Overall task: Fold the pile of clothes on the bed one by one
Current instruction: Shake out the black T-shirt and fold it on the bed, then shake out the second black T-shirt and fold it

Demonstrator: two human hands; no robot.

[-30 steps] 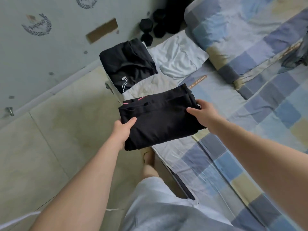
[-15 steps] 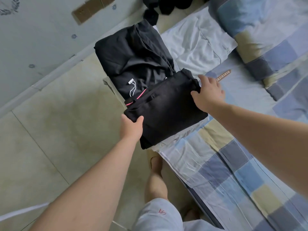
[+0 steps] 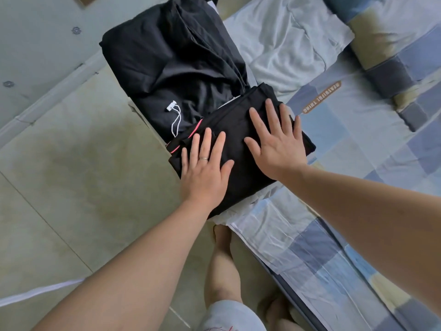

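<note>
A folded black garment with a pink trim line (image 3: 241, 149) lies at the bed's edge on top of a folded white piece (image 3: 241, 209) that peeks out beneath it. My left hand (image 3: 205, 170) lies flat on its near-left part, fingers straight, a ring on one finger. My right hand (image 3: 276, 142) presses flat on its right part, fingers spread. Just behind it sits another folded black garment (image 3: 171, 65) with a white drawstring. A folded white garment (image 3: 286, 44) lies further right.
The bed (image 3: 358, 163) has a blue, grey and tan checked sheet, with a bundled checked quilt (image 3: 393, 44) at the top right. Tiled floor (image 3: 71, 187) fills the left side. My bare legs stand between floor and bed edge.
The black garment went from held in the air to lying on the white piece at the bed's edge. Both hands let go of its ends and now lie flat on top of it.
</note>
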